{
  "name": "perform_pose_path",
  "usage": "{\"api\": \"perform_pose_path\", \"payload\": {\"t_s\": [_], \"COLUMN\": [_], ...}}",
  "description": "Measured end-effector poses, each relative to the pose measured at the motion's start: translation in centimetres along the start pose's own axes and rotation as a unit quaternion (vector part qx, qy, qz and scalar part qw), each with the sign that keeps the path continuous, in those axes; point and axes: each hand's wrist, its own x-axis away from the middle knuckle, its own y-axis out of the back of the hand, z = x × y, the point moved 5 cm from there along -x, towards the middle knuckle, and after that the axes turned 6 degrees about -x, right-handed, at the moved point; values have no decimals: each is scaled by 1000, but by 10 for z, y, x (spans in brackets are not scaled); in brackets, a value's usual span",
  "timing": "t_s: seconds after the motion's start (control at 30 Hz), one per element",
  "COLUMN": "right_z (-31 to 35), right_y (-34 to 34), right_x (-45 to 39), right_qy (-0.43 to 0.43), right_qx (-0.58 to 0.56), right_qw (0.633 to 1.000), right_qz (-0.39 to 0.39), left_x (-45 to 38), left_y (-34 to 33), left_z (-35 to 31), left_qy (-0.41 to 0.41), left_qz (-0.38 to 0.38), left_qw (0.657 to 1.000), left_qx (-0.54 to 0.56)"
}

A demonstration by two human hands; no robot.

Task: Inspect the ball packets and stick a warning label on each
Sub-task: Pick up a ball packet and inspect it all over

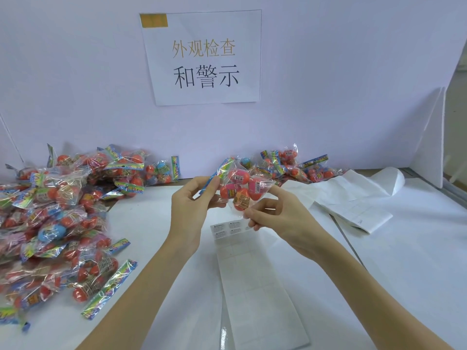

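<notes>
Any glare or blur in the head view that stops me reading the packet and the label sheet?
Head view: even lighting, soft shadows; glare streaks on the held packet wrap, which both the left hand and the right hand pinch; label sheet print too small to read; wide-angle bending at the edges; the left pile slightly soft.

On the counter (pixel 161 248), a big heap of ball packets (pixel 58 218) lies at nine o'clock, a smaller heap (pixel 295 165) at one o'clock against the back wall (pixel 328 84). The label sheet (pixel 252 286) lies at centre, folded paper (pixel 353 203) at three o'clock.
</notes>
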Motion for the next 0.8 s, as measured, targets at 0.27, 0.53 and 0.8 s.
{"api": "perform_pose_path", "payload": {"t_s": [0.27,0.53,0.8], "right_z": [2,9,9], "right_y": [-1,1,-2], "right_x": [0,3,4], "right_qy": [34,13,7], "right_qx": [15,-8,-66], "right_qw": [999,999,998], "right_qz": [-27,-33,1], "left_x": [11,9,7], "left_y": [-22,-18,-15], "left_z": [-9,-12,-9], "left_qy": [-21,-49,-43], "left_qz": [198,200,165], "left_qw": [980,979,985], "left_qx": [-14,-13,-8]}}
